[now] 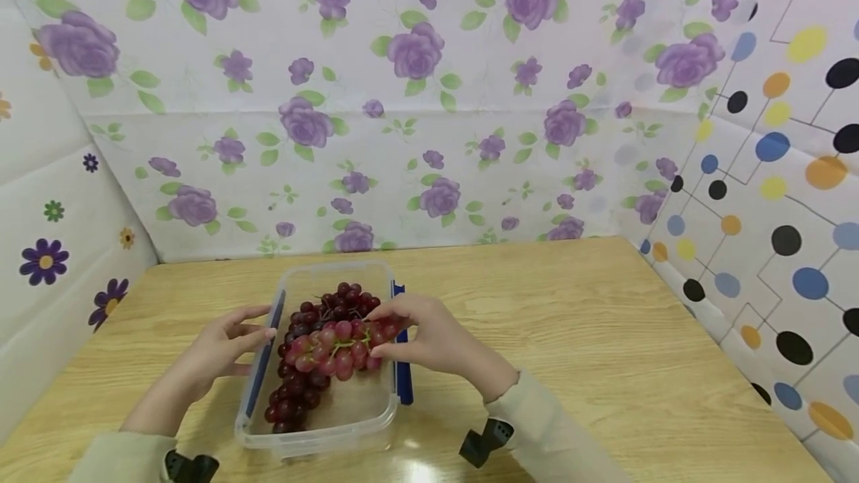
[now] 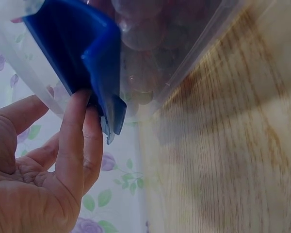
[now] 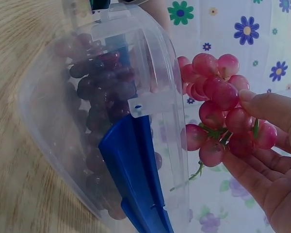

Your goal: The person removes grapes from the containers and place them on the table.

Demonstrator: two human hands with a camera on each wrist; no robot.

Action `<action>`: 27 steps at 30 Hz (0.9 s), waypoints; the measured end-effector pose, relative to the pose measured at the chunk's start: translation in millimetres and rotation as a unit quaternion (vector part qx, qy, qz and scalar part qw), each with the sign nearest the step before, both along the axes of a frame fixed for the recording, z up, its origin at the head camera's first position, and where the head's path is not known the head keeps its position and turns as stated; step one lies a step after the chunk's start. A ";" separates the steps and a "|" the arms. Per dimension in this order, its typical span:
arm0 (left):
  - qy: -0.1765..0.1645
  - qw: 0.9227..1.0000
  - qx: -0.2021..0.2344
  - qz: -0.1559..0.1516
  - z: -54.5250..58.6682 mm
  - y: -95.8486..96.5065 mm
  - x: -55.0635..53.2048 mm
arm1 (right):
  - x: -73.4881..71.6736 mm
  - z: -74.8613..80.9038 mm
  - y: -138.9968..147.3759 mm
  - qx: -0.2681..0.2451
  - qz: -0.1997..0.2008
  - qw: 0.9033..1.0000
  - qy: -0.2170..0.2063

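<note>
A clear plastic container [image 1: 356, 427] with blue side latches stands on the table, dark red grapes [image 1: 291, 393] lying inside. My right hand [image 1: 429, 334] pinches a bunch of lighter pinkish-red grapes [image 1: 342, 349] at its right end, between thumb and fingers. In the right wrist view this bunch [image 3: 223, 107] hangs above the container's rim, its green stem showing. At the container's left side is my left hand [image 1: 224, 341], fingertips right at the rim and blue latch. In the left wrist view its fairly straight fingers [image 2: 72, 141] reach the latch [image 2: 82, 48], which hangs folded down.
The wooden table [image 1: 570, 319] extends to both sides of the container. Floral cloth [image 1: 416, 133] rises behind it, with patterned cloth at left and right. Another blue latch [image 1: 403, 379] hangs on the container's right side. Both wrists wear black devices.
</note>
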State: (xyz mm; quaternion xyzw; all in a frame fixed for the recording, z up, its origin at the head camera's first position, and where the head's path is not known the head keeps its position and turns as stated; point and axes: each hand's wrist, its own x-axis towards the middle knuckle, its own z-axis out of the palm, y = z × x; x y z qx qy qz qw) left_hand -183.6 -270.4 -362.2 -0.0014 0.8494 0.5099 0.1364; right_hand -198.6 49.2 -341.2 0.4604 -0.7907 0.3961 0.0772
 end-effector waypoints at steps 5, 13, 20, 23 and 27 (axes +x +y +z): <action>0.006 1.000 -0.001 -0.003 -0.6 1.4 0.1 | -1.2 -0.3 6.0 0.003 -0.013 1.000 -0.017; 0.007 1.000 -0.002 -0.003 -2.1 2.1 -0.9 | -4.2 3.0 16.6 -0.011 -0.041 0.998 -0.043; 0.006 1.000 0.000 -0.001 -1.3 0.8 -0.2 | -5.2 11.0 23.3 -0.020 -0.057 0.997 -0.041; 0.002 1.000 0.001 0.001 -0.7 0.3 -0.5 | -7.1 12.0 25.0 -0.029 -0.059 0.997 -0.035; 0.000 1.000 0.002 0.000 0.2 -0.6 -0.4 | -9.3 12.2 26.6 -0.035 -0.064 0.997 -0.033</action>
